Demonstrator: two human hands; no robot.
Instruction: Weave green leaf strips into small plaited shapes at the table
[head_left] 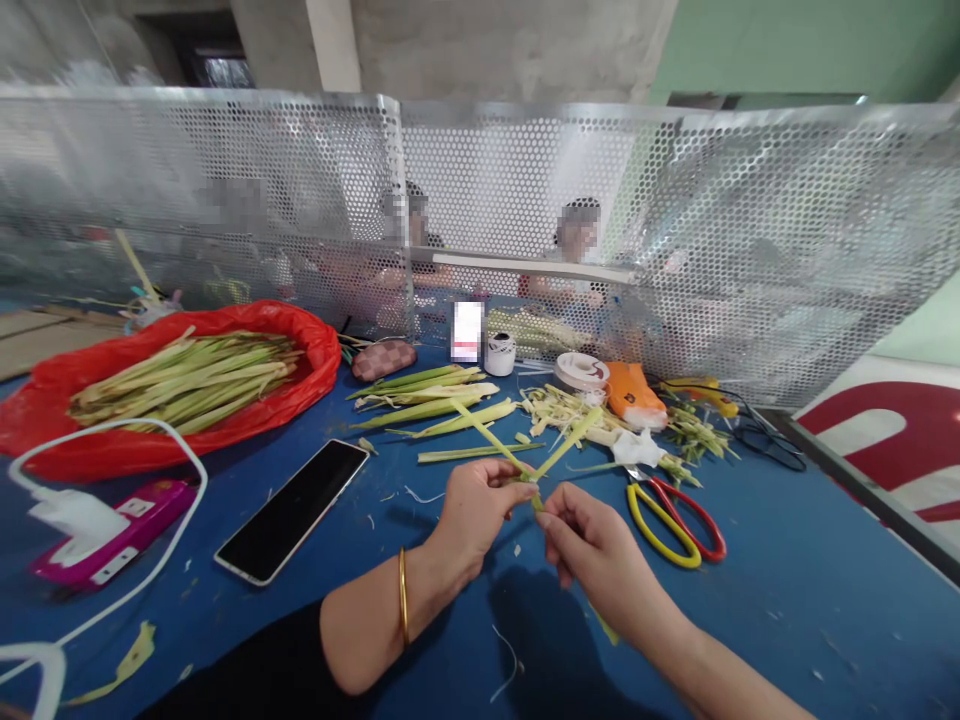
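My left hand, with a gold bangle on the wrist, pinches some crossed green leaf strips between thumb and fingertips. Two strip ends fan upward from that pinch. My right hand is closed just to the right and slightly lower, its thumb and finger gripping a strip where it leaves the left hand. Below the right palm a yellow-green strip end pokes out. The exact crossing is partly hidden by my fingers. Beyond the hands lie several loose leaf strips on the blue tabletop.
Scissors lie right of my hands, near leaf scraps, a tape roll and an orange packet. Leftward are a phone, a purple power strip and a red bag of leaves. A perforated metal screen stands behind; people sit beyond.
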